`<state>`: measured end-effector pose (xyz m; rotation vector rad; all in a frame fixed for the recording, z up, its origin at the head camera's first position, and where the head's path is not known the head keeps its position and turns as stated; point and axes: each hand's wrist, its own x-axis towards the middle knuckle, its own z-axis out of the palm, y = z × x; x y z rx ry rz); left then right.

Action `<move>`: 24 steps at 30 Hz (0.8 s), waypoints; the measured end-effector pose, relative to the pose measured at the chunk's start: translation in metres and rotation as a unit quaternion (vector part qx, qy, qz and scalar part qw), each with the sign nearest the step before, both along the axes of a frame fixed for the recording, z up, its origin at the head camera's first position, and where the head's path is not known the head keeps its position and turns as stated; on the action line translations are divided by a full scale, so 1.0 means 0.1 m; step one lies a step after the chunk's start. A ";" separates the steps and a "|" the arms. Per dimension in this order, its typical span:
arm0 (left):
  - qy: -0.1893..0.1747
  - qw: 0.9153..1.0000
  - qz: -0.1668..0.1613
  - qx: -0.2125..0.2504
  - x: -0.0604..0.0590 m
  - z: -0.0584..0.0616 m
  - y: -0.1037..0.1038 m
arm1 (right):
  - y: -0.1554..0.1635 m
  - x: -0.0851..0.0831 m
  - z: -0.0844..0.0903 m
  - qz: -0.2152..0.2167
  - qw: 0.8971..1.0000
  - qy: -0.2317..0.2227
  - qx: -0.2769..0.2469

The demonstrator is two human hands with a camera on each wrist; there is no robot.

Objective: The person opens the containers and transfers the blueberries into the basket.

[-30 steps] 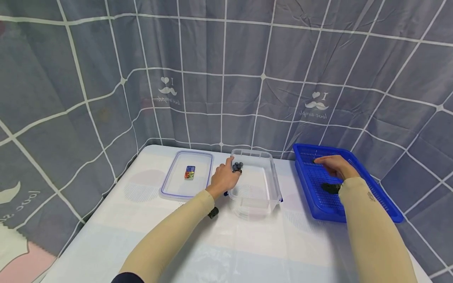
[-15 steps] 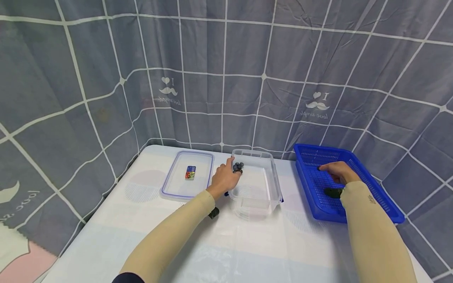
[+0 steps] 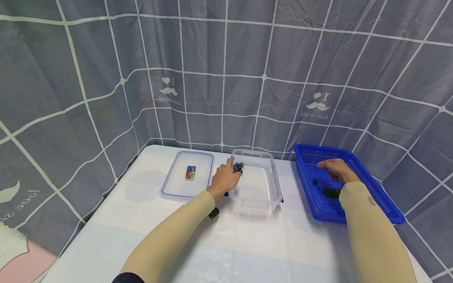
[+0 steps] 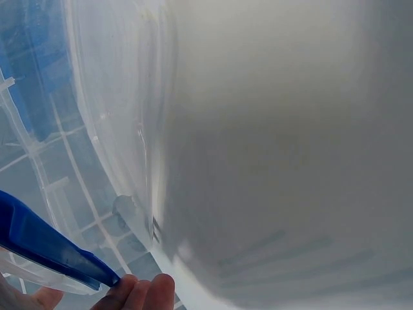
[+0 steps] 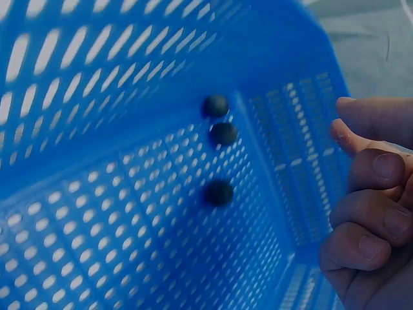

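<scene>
My left hand (image 3: pixel 224 177) grips the left wall of a clear plastic box (image 3: pixel 265 188). In the left wrist view its fingertips (image 4: pixel 158 294) lie by the box's blue latch (image 4: pixel 51 248). Several blueberries (image 3: pixel 238 167) sit inside the box near that hand. My right hand (image 3: pixel 336 169) hovers over a blue perforated basket (image 3: pixel 308 202). Its thumb and index finger stretch out with tips slightly apart, while the other fingers (image 5: pixel 368 213) curl; nothing shows between them. Three dark blueberries (image 5: pixel 219 194) lie in the basket, apart from the hand.
A clear lid (image 3: pixel 173 184) with a blue seal and a colourful label (image 3: pixel 190 173) lies left of the box. The white-covered table (image 3: pixel 255 247) backs onto a grey checked curtain (image 3: pixel 244 94). Dark straps (image 3: pixel 332 192) show at the wrists.
My right hand first moved slightly right and nearer, then lifted a little. The dark berry at its fingertips is no longer there; dark berries now show below on the basket floor. The left hand stays put.
</scene>
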<state>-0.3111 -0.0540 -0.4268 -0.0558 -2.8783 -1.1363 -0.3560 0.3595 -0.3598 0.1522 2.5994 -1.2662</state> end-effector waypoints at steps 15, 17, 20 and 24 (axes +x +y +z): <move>-0.001 1.000 0.001 0.003 0.01 -0.01 -0.01 | -0.47 -0.08 0.31 0.053 0.998 0.022 0.013; 0.001 1.000 0.001 0.003 0.01 -0.01 -0.01 | -0.54 -0.09 0.34 0.054 0.998 0.024 0.011; 0.003 1.000 0.001 0.004 0.01 -0.01 -0.01 | -0.63 -0.10 0.38 0.060 0.998 0.028 0.011; 0.001 1.000 -0.001 0.002 0.00 -0.01 -0.01 | -0.74 -0.10 0.41 0.073 0.997 0.034 0.012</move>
